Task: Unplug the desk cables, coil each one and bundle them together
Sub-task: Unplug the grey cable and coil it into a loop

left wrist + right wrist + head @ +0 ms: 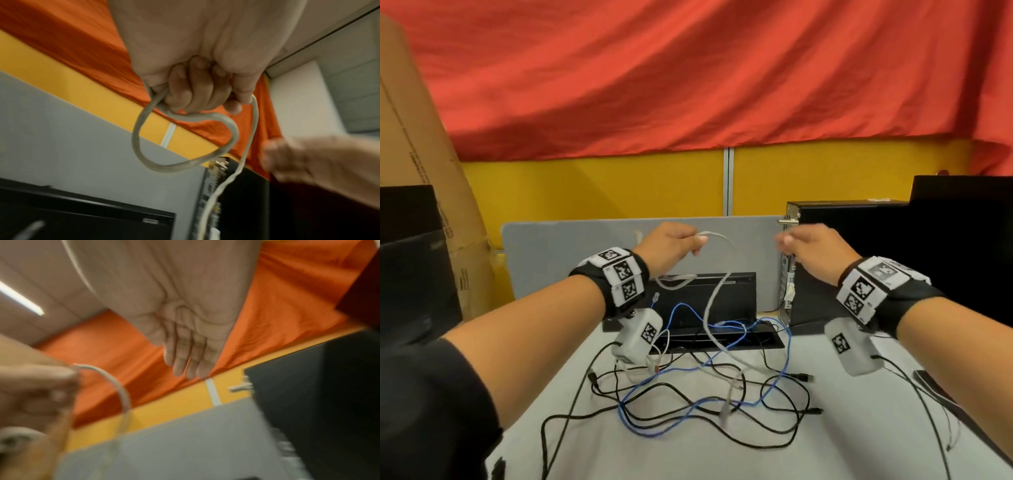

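My left hand [675, 242] is raised over the back of the desk and grips a pale grey cable [717, 291]. In the left wrist view its fingers [193, 95] curl round that grey cable [185, 162], which hangs in one loop below the fist with a tail running down. The tail drops into a tangle of black, blue and white cables [698, 394] lying on the desk [654, 455]. My right hand [808, 245] hovers a short way to the right, holding nothing; its fingers [187, 360] are straight and together.
A black computer tower [839, 260] stands at the back right behind my right hand. A black cable box [709, 308] sits by a grey divider panel [571, 253]. Cardboard [424, 171] leans at the left. Dark monitors flank both sides.
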The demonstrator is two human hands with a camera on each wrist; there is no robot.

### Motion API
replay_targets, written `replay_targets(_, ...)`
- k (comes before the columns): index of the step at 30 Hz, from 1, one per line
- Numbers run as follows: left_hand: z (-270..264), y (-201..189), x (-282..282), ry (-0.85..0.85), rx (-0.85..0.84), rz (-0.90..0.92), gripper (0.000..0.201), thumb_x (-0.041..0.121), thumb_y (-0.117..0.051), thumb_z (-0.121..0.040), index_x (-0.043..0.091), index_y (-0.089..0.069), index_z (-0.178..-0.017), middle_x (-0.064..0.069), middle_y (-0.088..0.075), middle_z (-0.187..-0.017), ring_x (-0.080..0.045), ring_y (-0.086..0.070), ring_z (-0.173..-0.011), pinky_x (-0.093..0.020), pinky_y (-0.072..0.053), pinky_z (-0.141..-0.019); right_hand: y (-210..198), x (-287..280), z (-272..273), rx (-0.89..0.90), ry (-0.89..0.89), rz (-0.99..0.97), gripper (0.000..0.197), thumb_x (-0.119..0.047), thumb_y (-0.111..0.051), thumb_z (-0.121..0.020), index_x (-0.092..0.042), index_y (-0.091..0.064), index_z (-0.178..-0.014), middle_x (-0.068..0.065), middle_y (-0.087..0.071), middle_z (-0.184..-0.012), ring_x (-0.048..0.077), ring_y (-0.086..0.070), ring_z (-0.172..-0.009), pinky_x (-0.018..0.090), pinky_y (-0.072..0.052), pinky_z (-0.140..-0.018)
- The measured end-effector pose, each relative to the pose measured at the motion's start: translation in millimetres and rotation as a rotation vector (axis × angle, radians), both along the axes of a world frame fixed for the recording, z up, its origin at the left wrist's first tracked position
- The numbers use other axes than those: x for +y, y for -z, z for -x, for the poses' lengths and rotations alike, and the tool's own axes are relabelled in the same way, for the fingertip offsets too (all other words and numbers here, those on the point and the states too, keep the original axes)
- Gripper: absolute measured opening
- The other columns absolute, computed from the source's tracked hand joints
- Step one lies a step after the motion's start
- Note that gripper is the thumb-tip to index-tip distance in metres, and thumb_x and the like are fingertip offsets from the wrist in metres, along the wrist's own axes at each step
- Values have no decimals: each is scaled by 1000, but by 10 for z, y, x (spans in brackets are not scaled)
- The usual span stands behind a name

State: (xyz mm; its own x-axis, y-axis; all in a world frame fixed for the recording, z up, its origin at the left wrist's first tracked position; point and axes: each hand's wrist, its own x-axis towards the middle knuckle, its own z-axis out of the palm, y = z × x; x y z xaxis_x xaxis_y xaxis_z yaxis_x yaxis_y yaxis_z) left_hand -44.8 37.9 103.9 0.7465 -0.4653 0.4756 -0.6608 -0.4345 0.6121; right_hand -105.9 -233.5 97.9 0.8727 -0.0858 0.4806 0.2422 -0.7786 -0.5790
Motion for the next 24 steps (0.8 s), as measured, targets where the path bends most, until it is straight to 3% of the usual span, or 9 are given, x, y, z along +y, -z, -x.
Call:
replay_targets(2,74,-4,-191,54,-8,-21,32,24,-53,-98,14,-56,-68,14,-34,-36,-2,-29,-35,-12,-23,-40,-146,249,85,-99,-109,-103,27,-38,-50,-98,-22,-71,-103,3,-71,-105,18,-64,-99,38,-50,-90)
replay_targets(4,135,-26,-351,88,-15,-17,32,25,-53,-98,16,-58,-68,14,-35,-36,-2,-28,-35,-14,-23,-39,-222,471,146,-36,-265,-107,25,-41,-55,-95,-24,-72,-98,-1,-73,-96,15,-67,-92,32,-52,-84)
replay_targets(6,154,-61,-439,101,-18,-17,32,28,-54,-98,19,-60,-67,14,-37,-37,-2,-27,-35,-16,-23,-39,-215,606,154,42,-345,-109,19,-35,-57,-95,-22,-72,-96,-6,-71,-80,11,-66,-72,25,-52,-70)
replay_targets(8,129,-92,-440,85,-13,-62,35,35,-58,-95,19,-61,-64,12,-35,-38,-5,-26,-36,-19,-22,-39,-193,586,106,10,-291,-73,18,-28,-59,-95,-21,-73,-87,-7,-56,-58,7,-48,-48,22,-41,-51)
replay_targets(9,106,-96,-410,68,-8,-99,37,39,-60,-93,19,-60,-62,12,-33,-39,-7,-26,-37,-20,-22,-39,-181,527,73,-30,-237,-27,17,-29,-61,-93,-23,-73,-83,-7,-52,-54,4,-41,-43,22,-36,-47)
replay_targets(15,-97,-24,-72,-71,48,-235,42,46,-57,-93,19,-54,-61,9,-35,-44,-5,-30,-37,-19,-28,-42,-88,98,-33,-114,-43,48,14,-36,-67,-88,-26,-74,-80,-13,-61,-64,3,-51,-59,20,-36,-56)
replay_targets(18,-203,58,166,-164,43,-324,43,44,-51,-97,18,-46,-62,3,-36,-53,-9,-35,-45,-24,-29,-49,-68,-221,-38,-145,63,21,17,-33,-64,-90,-25,-73,-79,-4,-67,-73,13,-59,-71,25,-43,-60)
replay_targets(21,-271,173,375,-231,73,-276,42,43,-48,-98,16,-45,-66,-1,-37,-58,-15,-37,-52,-27,-32,-52,-6,-408,-30,-100,74,66,18,-33,-62,-92,-31,-72,-77,-8,-63,-66,9,-54,-64,24,-36,-56)
replay_targets(24,-252,218,409,-176,114,-173,40,39,-46,-100,14,-49,-69,-1,-48,-63,-16,-48,-60,-25,-39,-60,84,-407,-71,-53,75,97,20,-32,-60,-93,-30,-71,-78,-9,-58,-63,7,-50,-59,23,-32,-55)
